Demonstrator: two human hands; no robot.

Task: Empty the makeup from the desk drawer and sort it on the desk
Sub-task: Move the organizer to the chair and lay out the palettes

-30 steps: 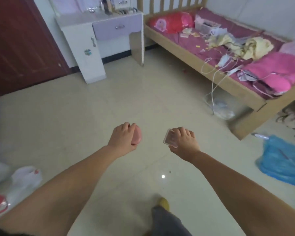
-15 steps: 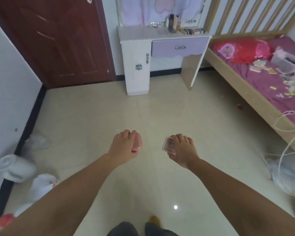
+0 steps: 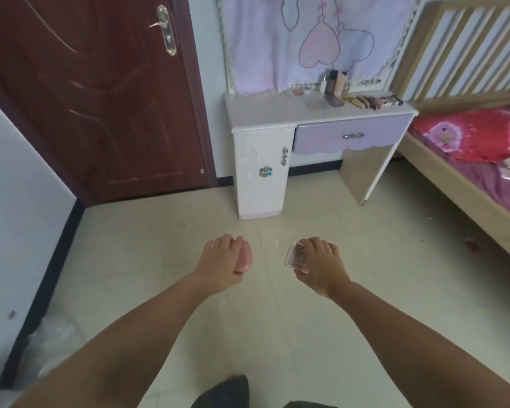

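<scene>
Left hand: left hand (image 3: 221,260), held out over the floor, fingers curled round a pink rounded item (image 3: 243,259); only the item's right edge shows past the fingers, type cannot be told.
Right hand: right hand (image 3: 318,260), also held out, pinching a clear flat case (image 3: 295,257); contents blurred, not identifiable.
Desk: white desk (image 3: 265,111) against the far wall, between the door and the bed, well apart from both hands.
Drawer: lilac desk drawer (image 3: 352,136) with a metal handle, front closed; inside hidden.
Makeup on desk: row of makeup items (image 3: 371,101) along the back right of the top, with upright bottles (image 3: 334,83) beside them; too small to identify singly.
Cut off: bed (image 3: 465,160) runs out of frame at right; pale objects (image 3: 53,337) at lower left are blurred.
Surface: glossy cream floor tiles (image 3: 159,245).
Room: dark red door (image 3: 95,92) at left; curtain with heart drawings (image 3: 321,45) behind the desk.
Writing: no legible text; a small blue sticker (image 3: 265,171) on the desk cabinet is unreadable.
</scene>
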